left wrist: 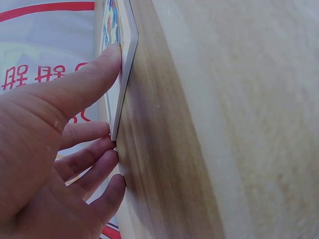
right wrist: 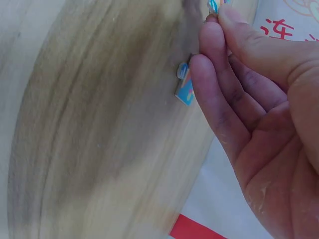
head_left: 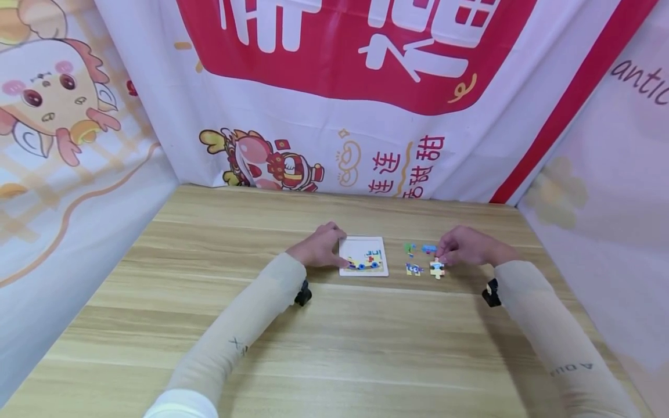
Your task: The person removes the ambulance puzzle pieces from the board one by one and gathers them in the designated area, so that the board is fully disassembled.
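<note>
My left hand holds the left side of a square white puzzle board. In the left wrist view its thumb presses on the board's rim, and the fingertips touch near the corner. A picture of a yellow vehicle partly fills the board. My right hand pinches a jigsaw piece between thumb and index finger; the fingers partly hide it in the right wrist view. Beside it lie a blue piece, a green piece and a purple piece.
The board and pieces are on a wood-grain table. A white cloth with red print hangs along the table's back edge. More printed cloth hangs at the left and right sides.
</note>
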Available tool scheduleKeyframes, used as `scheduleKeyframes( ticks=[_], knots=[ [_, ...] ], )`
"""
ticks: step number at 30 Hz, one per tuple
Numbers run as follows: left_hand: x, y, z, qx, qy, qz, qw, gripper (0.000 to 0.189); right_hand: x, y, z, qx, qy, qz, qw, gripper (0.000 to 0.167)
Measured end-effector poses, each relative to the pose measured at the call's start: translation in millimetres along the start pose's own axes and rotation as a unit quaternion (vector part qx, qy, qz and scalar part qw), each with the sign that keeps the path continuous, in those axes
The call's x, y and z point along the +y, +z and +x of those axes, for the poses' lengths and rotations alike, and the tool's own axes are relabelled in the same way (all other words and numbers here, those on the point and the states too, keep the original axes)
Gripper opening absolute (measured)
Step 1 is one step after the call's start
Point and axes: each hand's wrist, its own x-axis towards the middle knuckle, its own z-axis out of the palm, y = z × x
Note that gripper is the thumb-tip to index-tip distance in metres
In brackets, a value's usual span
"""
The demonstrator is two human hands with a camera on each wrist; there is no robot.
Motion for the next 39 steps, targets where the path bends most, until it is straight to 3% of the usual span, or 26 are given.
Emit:
scheduleKeyframes(
  ticks=[18,39],
  knots=[
    [2.3,-0.7,-1.3,0.002,0.000,-0.001,1.0000,0.077,-1,12,6.4,0.029,0.004,-0.020,0.9994,0.005],
    [1.4,0.3,-1.5,-0.002,-0.001,-0.009,1.0000,0.078,-14,9,5.9,0.014,0.039,-0.023,0.9989,0.005]
  ],
)
